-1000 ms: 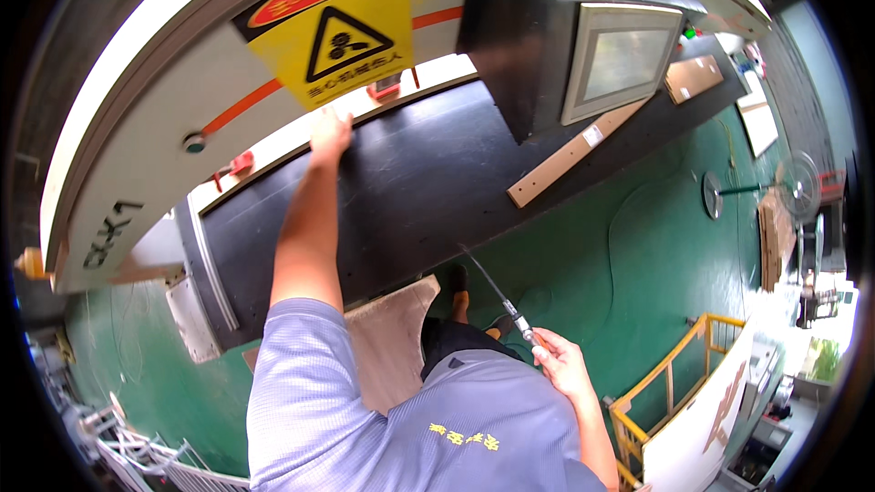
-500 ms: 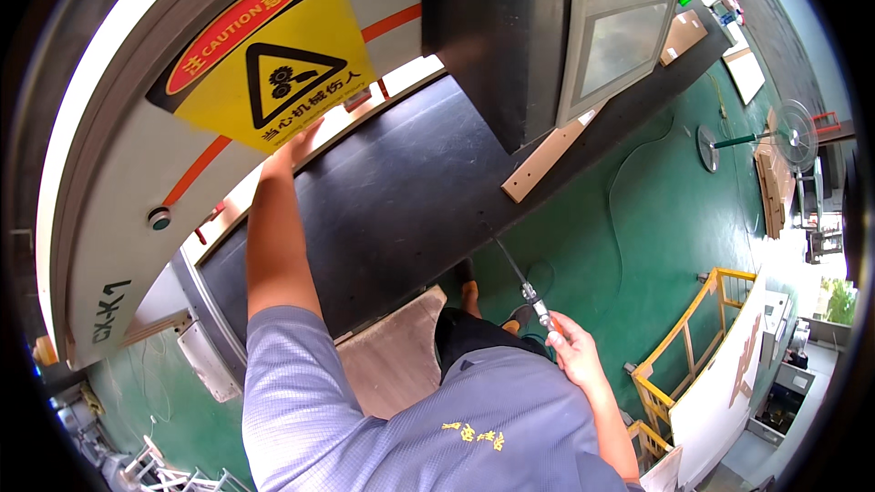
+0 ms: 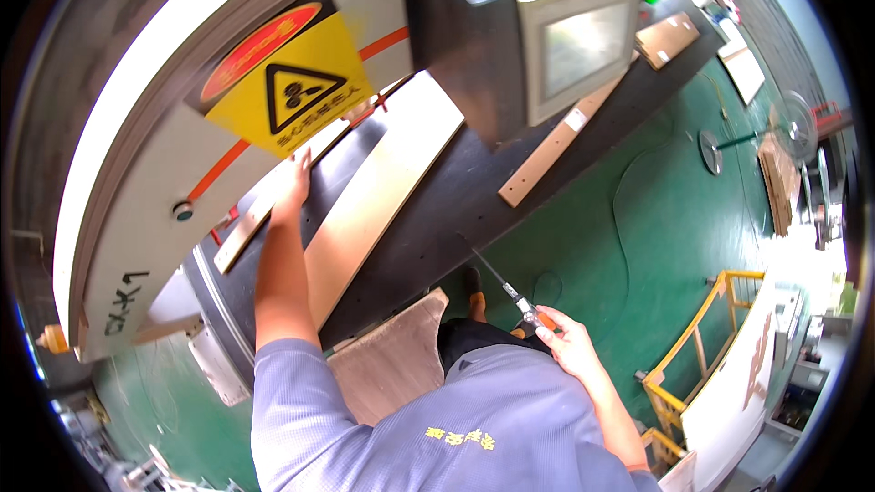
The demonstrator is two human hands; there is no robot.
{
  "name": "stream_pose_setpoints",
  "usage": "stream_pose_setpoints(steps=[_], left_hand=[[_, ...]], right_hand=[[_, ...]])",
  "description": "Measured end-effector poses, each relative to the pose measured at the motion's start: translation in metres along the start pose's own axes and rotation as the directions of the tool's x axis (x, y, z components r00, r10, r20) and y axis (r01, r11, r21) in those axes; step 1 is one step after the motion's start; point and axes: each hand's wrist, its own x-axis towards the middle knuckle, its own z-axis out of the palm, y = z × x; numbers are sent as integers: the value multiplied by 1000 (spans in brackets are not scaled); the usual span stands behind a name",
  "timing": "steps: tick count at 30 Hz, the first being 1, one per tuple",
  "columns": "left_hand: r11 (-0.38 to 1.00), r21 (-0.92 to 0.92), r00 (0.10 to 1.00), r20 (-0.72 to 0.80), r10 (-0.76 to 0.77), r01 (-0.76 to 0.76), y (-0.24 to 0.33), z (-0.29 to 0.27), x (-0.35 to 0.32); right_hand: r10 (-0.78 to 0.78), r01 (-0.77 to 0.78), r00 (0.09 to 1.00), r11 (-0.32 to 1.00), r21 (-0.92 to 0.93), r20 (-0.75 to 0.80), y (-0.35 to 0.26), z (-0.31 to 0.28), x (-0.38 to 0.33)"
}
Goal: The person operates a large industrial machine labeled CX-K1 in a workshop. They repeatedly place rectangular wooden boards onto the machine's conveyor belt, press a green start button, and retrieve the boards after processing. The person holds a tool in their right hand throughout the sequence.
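My left hand (image 3: 297, 178) reaches to the edge of the machine guard. Its fingers are closed over a narrow pale wooden strip (image 3: 244, 241), which runs along under the guard; the fingertips are slightly blurred. A wider pale wooden board (image 3: 378, 196) lies at a slant on the black table (image 3: 415, 228), to the right of my left forearm. In my right hand (image 3: 567, 343), low and to the right, is an air blow gun (image 3: 521, 302). Its long thin nozzle points toward the table's near edge.
The machine guard (image 3: 155, 264) bears a yellow warning sign (image 3: 292, 82). A screen box (image 3: 583, 50) overhangs the table. Beneath it lies a drilled wooden strip (image 3: 556, 155). A fan (image 3: 793, 128), a yellow cart frame (image 3: 670, 392) and a worn wooden board (image 3: 392, 346) surround me.
The wide board and narrow strip have come into fuller view on the table, out from under the guard. My left hand has drawn back toward me. My right hand still holds the blow gun.
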Motion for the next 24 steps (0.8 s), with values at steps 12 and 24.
stream_pose_setpoints(steps=[12,24], left_hand=[[910,-360,973,-173,150,-204,162,-8,-112],[827,-368,904,-145,401,-426,510,19,26]], right_hand=[[-80,79,987,997,-10,-141,40,-23,0],[-156,199,954,968,153,-258,94,-68,-1]])
